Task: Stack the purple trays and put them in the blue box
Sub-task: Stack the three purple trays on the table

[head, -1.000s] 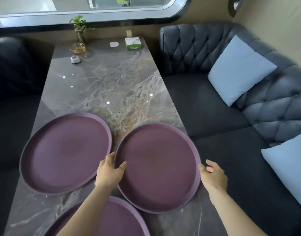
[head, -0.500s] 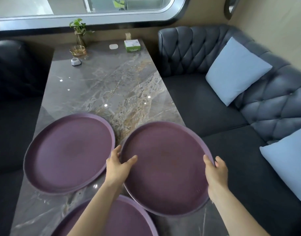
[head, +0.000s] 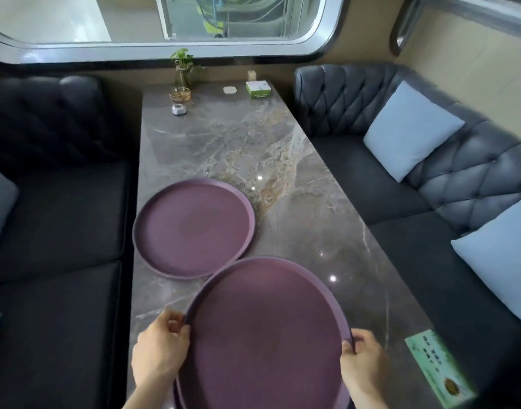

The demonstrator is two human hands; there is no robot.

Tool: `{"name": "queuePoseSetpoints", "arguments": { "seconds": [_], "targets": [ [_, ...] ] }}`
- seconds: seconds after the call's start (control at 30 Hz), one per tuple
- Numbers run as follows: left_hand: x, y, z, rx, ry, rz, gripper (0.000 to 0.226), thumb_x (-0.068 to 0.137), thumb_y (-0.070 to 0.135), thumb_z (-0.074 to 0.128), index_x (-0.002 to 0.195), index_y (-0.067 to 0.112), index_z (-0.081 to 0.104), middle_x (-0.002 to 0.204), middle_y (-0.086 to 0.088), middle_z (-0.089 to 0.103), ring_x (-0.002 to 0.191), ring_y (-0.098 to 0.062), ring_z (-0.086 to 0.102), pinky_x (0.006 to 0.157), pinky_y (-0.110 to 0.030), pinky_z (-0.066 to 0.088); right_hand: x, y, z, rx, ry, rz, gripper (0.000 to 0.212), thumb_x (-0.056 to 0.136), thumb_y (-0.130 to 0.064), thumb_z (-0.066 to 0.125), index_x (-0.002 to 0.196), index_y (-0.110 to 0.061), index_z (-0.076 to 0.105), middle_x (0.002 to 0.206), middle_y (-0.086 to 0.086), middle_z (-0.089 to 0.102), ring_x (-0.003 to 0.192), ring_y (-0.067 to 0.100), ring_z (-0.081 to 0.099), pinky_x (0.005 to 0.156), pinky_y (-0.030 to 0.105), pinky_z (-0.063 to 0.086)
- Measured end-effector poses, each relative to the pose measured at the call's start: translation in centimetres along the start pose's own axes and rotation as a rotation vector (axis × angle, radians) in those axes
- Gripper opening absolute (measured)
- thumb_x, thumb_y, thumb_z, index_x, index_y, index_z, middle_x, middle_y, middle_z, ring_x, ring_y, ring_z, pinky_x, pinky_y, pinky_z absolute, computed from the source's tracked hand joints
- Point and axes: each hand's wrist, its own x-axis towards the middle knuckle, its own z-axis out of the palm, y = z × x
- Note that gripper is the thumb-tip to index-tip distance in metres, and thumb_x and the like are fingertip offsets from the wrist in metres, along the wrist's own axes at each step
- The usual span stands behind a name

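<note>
A round purple tray (head: 265,329) is in both my hands at the near end of the marble table (head: 283,160). My left hand (head: 160,348) grips its left rim and my right hand (head: 364,360) grips its right rim. It sits over another purple tray (head: 175,394), of which only a thin edge shows at the lower left. A third purple tray (head: 194,228) lies flat on the table further away, at the left. No blue box is in view.
Dark tufted sofas flank the table, with light blue cushions (head: 409,129) on the right one. At the far end stand a small plant (head: 184,69), a glass dish (head: 180,94), a white object (head: 179,109) and a green box (head: 258,89). A green card (head: 439,367) lies near right.
Both hands closed on the right-hand tray's rims, lifted it and carried it toward me, over the nearest tray. The camera view has pulled back and turned left.
</note>
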Motion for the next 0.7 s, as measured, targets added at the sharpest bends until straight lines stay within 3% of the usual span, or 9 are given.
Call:
{"name": "queuePoseSetpoints", "arguments": {
  "seconds": [0.17, 0.37, 0.7],
  "targets": [
    [-0.8, -4.2, -0.3, 0.070, -0.027, -0.031, 0.021, 0.074, 0.027, 0.070, 0.084, 0.042, 0.061, 0.093, 0.005, 0.074, 0.089, -0.029, 0.067, 0.073, -0.034, 0.049, -3.9, 0.7, 2.0, -0.069, 0.042, 0.003, 0.032, 0.073, 0.005, 0.072, 0.100, -0.011, 0.074, 0.095, 0.022, 0.067, 0.094, 0.042, 0.064, 0.080, 0.044, 0.049],
    [-0.6, -4.6, 1.0, 0.138, -0.026, 0.031, 0.025, 0.074, 0.020, 0.068, 0.092, 0.037, 0.069, 0.094, 0.005, 0.075, 0.091, -0.028, 0.068, 0.070, -0.033, 0.049, -4.0, 1.1, 3.0, -0.115, 0.094, -0.007, 0.042, 0.074, 0.010, 0.068, 0.114, -0.003, 0.071, 0.103, 0.027, 0.062, 0.103, 0.046, 0.058, 0.087, 0.047, 0.045],
    [-0.1, -4.5, 1.7, 0.155, -0.014, 0.043, 0.023, 0.074, 0.017, 0.068, 0.091, 0.032, 0.071, 0.091, 0.003, 0.075, 0.090, -0.029, 0.068, 0.072, -0.035, 0.052, -2.0, 1.8, 2.6, -0.217, 0.041, -0.020, 0.039, 0.074, 0.010, 0.071, 0.110, -0.005, 0.075, 0.100, 0.021, 0.073, 0.098, 0.042, 0.066, 0.087, 0.047, 0.052]
  ]
}}
